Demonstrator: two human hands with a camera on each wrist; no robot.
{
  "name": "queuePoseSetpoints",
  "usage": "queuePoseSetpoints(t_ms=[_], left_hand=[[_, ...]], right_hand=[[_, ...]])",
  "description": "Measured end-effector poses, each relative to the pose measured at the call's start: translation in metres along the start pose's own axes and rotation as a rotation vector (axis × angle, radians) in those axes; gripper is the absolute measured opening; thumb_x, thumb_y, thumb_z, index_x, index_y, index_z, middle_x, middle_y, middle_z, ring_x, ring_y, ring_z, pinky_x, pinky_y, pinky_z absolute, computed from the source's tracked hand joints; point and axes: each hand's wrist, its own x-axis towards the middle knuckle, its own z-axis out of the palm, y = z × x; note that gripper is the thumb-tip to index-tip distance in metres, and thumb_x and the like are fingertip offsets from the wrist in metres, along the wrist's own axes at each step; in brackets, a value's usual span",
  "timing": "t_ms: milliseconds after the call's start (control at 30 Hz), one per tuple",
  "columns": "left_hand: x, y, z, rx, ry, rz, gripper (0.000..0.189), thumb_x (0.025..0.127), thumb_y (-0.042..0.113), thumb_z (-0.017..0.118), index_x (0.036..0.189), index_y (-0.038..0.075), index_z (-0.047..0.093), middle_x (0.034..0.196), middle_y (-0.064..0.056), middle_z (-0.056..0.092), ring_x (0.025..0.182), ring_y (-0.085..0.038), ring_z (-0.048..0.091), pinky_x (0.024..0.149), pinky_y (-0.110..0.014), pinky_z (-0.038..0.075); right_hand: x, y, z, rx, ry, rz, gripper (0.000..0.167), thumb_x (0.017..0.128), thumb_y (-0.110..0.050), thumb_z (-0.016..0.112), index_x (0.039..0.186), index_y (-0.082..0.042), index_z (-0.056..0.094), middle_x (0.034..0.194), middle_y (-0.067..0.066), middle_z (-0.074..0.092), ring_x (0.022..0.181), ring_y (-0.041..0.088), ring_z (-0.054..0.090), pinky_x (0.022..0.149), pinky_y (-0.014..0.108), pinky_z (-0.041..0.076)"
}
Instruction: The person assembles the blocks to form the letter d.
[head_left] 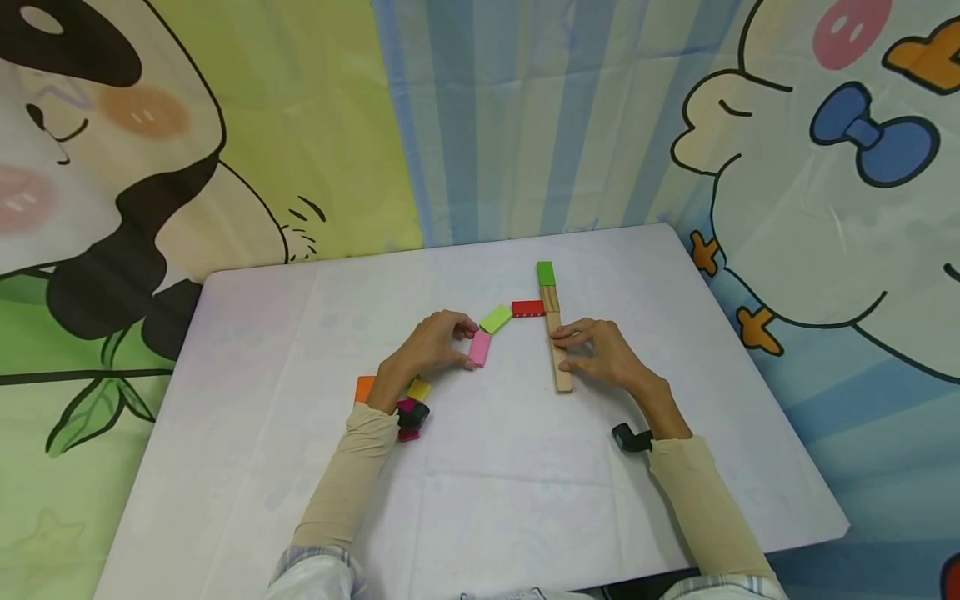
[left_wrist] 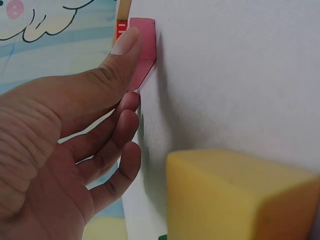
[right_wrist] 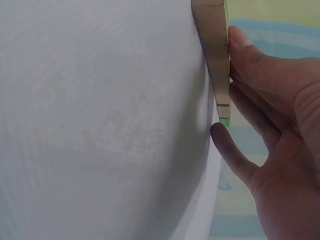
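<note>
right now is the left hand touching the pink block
Touching: the head view shows the left hand pinching the pink block lengthwise between thumb and a fingertip.

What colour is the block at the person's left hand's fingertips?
Pink; the block shows best in the head view.

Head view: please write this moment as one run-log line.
left hand: pinches pink block; right hand: touches wooden row; green block: row's far end; red block: between lime block and row
</note>
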Motion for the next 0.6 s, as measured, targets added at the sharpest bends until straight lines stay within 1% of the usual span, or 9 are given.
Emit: queuePoseSetpoints(t_ms=[100,200,267,333,400,500,600], left_hand=[[-0.001,-0.001,-0.001,0.000,-0.006,-0.010,0.063,0.079,0.024,0.101,0.133,0.008,0.073,0.124,-0.006,0.076,0.113,-0.024,0.067,0.107,-0.045,0.054],[-0.005,-0.002,-0.002,0.003,-0.008,-0.019,0.066,0.079,0.025,0.101,0.136,0.008,0.072,0.127,-0.006,0.075,0.115,-0.024,0.067,0.109,-0.044,0.054],[-0.009,-0.003,-0.006,0.004,0.000,-0.021,0.065,0.081,0.026,0.100,0.136,0.007,0.072,0.129,-0.007,0.075,0.117,-0.025,0.067,0.110,-0.045,0.054],[-0.017,-0.005,-0.011,0.003,0.013,-0.026,0.062,0.084,0.027,0.097,0.136,0.006,0.072,0.130,-0.007,0.075,0.118,-0.026,0.068,0.110,-0.046,0.054],[-0.028,-0.008,-0.019,0.004,0.039,-0.040,0.057,0.087,0.027,0.095,0.136,0.006,0.073,0.130,-0.008,0.076,0.119,-0.028,0.068,0.109,-0.048,0.054],[-0.050,-0.016,-0.034,0.015,0.077,-0.071,0.052,0.091,0.025,0.091,0.136,0.007,0.073,0.130,-0.009,0.076,0.121,-0.031,0.067,0.107,-0.051,0.052],[-0.076,-0.025,-0.049,0.035,0.104,-0.113,0.054,0.089,0.023,0.093,0.137,0.008,0.073,0.129,-0.010,0.076,0.122,-0.033,0.066,0.106,-0.054,0.051]], right_hand=[[0.001,0.001,0.001,-0.001,-0.001,0.002,0.043,0.076,-0.001,0.097,0.117,-0.001,0.084,0.130,0.013,0.080,0.129,0.037,0.070,0.117,0.059,0.049],[0.001,0.000,0.002,0.001,-0.008,0.005,0.043,0.077,-0.001,0.097,0.118,0.000,0.083,0.131,0.014,0.080,0.130,0.037,0.070,0.118,0.058,0.049],[0.002,-0.001,0.002,0.004,-0.013,0.008,0.044,0.077,-0.001,0.097,0.118,0.000,0.083,0.131,0.014,0.079,0.130,0.037,0.070,0.118,0.058,0.049],[0.001,-0.002,0.003,0.003,-0.016,0.009,0.044,0.077,-0.001,0.097,0.119,0.001,0.082,0.131,0.015,0.079,0.131,0.038,0.070,0.118,0.058,0.049],[0.001,-0.003,0.003,0.000,-0.019,0.011,0.044,0.078,-0.002,0.097,0.119,0.001,0.082,0.132,0.015,0.079,0.131,0.039,0.069,0.118,0.059,0.049],[0.001,-0.004,0.003,-0.014,-0.016,0.013,0.044,0.078,-0.001,0.097,0.119,0.002,0.082,0.131,0.014,0.079,0.131,0.039,0.069,0.118,0.059,0.048],[0.001,-0.003,0.002,-0.025,-0.007,0.004,0.043,0.078,-0.001,0.097,0.118,0.002,0.082,0.130,0.014,0.080,0.130,0.039,0.070,0.117,0.059,0.049]])
